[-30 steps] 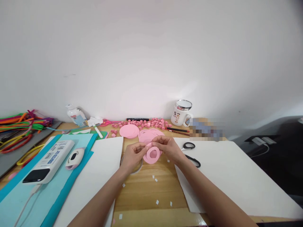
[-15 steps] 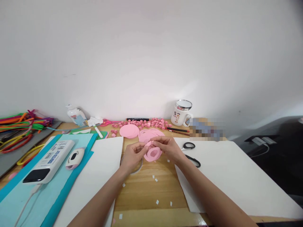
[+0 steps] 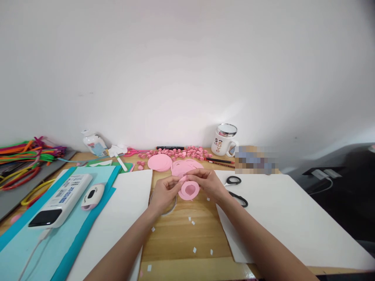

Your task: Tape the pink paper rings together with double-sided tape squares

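A pink paper spiral [image 3: 189, 197] hangs just above the wooden table, coiled in loops with a round opening in the middle. My left hand [image 3: 165, 192] pinches its upper end between thumb and fingers. Close beside it, my right hand [image 3: 210, 183] is pinching the same end, so the fingertips of both hands nearly meet. The small part between the fingertips is mostly hidden. Behind the hands lies a pile of pink paper pieces [image 3: 187, 165], and left of that a stack of pink paper circles [image 3: 159, 162]. A thin grey ring [image 3: 175, 207] lies partly under my left hand.
Small pink paper rolls [image 3: 196, 152] line the back. Black-handled scissors [image 3: 233, 180] lie by white board [image 3: 281, 218] at right. A mug [image 3: 224, 140] stands behind. Left are a power bank [image 3: 63, 199], a white bottle [image 3: 94, 143] and coloured pipe cleaners [image 3: 29, 154].
The pink spiral's lower loops have shifted and now face me more flatly, with the ring more fully visible. Both hands stay in nearly the same place, their fingertips moving slightly.
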Demonstrator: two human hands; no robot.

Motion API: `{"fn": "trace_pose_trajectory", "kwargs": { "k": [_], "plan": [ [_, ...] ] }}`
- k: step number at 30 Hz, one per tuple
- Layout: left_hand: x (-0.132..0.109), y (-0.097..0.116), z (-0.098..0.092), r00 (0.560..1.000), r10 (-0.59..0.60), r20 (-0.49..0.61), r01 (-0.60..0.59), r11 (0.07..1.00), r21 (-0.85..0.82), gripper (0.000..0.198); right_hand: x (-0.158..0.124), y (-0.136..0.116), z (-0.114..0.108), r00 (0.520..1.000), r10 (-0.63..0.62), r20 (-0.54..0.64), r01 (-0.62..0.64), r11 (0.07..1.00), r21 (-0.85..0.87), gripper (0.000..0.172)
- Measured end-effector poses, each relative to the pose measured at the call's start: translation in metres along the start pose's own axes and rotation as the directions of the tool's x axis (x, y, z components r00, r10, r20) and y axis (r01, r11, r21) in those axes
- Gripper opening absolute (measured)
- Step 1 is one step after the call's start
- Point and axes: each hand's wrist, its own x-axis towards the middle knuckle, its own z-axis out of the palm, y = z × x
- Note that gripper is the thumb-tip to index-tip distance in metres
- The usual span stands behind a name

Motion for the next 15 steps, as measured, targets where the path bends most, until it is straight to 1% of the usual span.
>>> {"fn": "trace_pose_trajectory", "kwargs": {
  "k": [2,5,9,15],
  "plan": [
    [-0.0004,0.0025,0.0002,1.000,-0.001,-0.005,0.001,1.000,0.014,0.030,0.0000,0.0006,-0.0003,1.000,0.000,0.007,0.000,1.000,-0.016,0.024],
    [-0.0007,0.0045,0.0007,1.000,-0.005,-0.012,0.006,1.000,0.018,0.029,0.0010,0.0036,-0.0014,1.000,0.003,0.015,-0.004,1.000,0.027,0.027],
    [-0.0002,0.0011,0.0006,1.000,-0.012,-0.003,0.012,1.000,0.010,0.027,0.0020,0.0059,-0.0019,0.999,0.006,0.036,-0.009,0.997,0.077,0.026],
    [0.0004,-0.0026,-0.0002,1.000,-0.006,0.010,0.005,1.000,0.016,0.029,0.0007,0.0032,-0.0008,0.999,0.008,0.050,-0.013,0.995,0.096,0.025]
  ]
}}
